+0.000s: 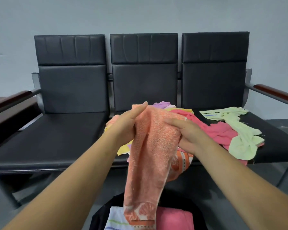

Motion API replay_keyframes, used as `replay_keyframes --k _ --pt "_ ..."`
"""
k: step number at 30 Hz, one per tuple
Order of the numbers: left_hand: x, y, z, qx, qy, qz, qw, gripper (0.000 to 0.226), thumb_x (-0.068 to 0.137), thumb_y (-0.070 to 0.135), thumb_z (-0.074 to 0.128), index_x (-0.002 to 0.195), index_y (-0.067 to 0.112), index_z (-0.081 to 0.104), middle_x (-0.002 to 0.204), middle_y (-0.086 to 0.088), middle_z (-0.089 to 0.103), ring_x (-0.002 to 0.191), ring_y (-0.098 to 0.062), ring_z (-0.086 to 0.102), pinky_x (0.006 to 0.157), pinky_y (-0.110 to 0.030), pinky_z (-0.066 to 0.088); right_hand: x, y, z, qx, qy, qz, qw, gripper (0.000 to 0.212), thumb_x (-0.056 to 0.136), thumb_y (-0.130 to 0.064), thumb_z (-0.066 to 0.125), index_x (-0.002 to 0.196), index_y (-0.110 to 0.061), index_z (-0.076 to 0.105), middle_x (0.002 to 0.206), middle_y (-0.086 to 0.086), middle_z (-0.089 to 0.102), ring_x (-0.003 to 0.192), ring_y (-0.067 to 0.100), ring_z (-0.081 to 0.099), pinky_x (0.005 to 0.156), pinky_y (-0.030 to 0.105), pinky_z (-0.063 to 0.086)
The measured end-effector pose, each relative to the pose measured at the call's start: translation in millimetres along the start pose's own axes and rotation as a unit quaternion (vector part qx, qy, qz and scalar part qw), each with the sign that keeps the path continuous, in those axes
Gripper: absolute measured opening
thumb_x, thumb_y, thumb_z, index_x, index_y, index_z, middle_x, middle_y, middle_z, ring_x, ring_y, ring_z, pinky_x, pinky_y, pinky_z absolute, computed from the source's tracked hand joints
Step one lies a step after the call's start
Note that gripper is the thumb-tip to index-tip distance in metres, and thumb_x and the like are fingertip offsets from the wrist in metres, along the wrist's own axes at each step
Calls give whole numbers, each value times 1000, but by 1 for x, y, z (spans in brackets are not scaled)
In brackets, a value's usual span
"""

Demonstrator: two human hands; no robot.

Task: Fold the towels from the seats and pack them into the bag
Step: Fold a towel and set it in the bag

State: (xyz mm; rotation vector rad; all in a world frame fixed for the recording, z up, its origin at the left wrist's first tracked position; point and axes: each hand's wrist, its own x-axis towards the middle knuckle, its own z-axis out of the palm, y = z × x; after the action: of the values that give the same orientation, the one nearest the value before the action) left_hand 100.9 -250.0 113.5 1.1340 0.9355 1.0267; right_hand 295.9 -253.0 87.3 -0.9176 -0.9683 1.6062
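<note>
Head cam: gripping the bunched top of the orange towel (pixel 150 155) with left hand (pixel 125 127) and right hand (pixel 188 135) over the bag (pixel 101 213) by the seats (pixel 56 138), so probably best to slide out to the corners, shake flat, then fold.

Three black padded seats (pixel 144 80) just behind the left hand (pixel 125 125) and right hand (pixel 189 133), wooden armrests (pixel 10 98) out past either one, plain grey wall (pixel 140 14) behind, grey floor (pixel 3 196) underneath.

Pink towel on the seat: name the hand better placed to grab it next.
Right. The right hand grips the orange towel directly beside the pink towel; the left hand sits across the orange towel, farther away.
</note>
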Motion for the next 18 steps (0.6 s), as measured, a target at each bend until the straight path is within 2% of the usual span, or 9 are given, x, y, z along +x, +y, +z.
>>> replay_keyframes --k 3,5,6,9,11,13,15,16,18 --pt "-2 -25 -13 180 -55 -18 982 25 89 38 73 85 13 71 88 8 75 86 -8 70 92 -34 51 13 2 -7 63 45 51 996 38 83 -11 76 119 -1 69 115 19 73 102 32 72 85 44 57" --pt "1 -45 -23 250 -68 -27 965 25 84 31 80 83 10 66 81 3 67 81 -12 65 89 -35 55 19 1 -11 72 83 88 990 23 87 -8 72 110 -2 71 99 16 75 88 29 73 79 42 58" --pt "2 -51 -26 244 -60 -22 968 21 86 27 78 85 9 67 82 1 66 81 -15 64 86 -35 55 23 1 -15 73 89 99 988 19 88 -8 71 107 -3 71 93 14 74 81 27 73 75 40 59" --pt "2 -49 -25 113 -25 -14 993 17 94 15 67 102 0 71 92 -6 70 85 -19 66 77 -32 55 26 -1 -23 144 66 92 983 22 94 -11 63 115 -3 67 85 12 72 68 24 74 60 35 60" --pt "3 -44 -20 -14 9 -1 1000 15 96 10 60 97 8 75 97 -9 73 87 -20 68 74 -32 55 25 0 -26 188 7 82 979 30 99 -22 57 119 -1 66 86 13 73 74 25 74 70 37 60" --pt "7 -40 -17 -109 34 -4 993 29 97 9 59 79 17 80 107 -10 73 97 -24 68 84 -39 54 24 6 -26 135 -72 101 983 45 96 -33 60 130 -4 65 110 15 72 102 28 70 99 45 52" --pt "10 -37 -18 -158 65 -3 985 31 95 12 61 70 18 81 104 -9 75 94 -23 71 86 -40 54 25 13 -27 38 -134 124 982 55 91 -31 70 140 -7 59 126 14 64 119 29 59 113 49 41" --pt "10 -36 -20 -168 71 0 983 26 93 13 63 74 16 81 102 -10 75 90 -22 71 84 -39 55 26 17 -27 -4 -145 129 981 59 88 -28 74 141 -7 58 127 14 62 119 30 58 112 49 43" --pt "8 -34 -25 -155 63 14 986 16 91 13 64 97 8 78 106 -12 73 91 -22 71 84 -38 57 27 19 -22 -53 -131 124 982 58 81 -21 78 133 -3 62 118 14 65 107 28 64 97 46 55"
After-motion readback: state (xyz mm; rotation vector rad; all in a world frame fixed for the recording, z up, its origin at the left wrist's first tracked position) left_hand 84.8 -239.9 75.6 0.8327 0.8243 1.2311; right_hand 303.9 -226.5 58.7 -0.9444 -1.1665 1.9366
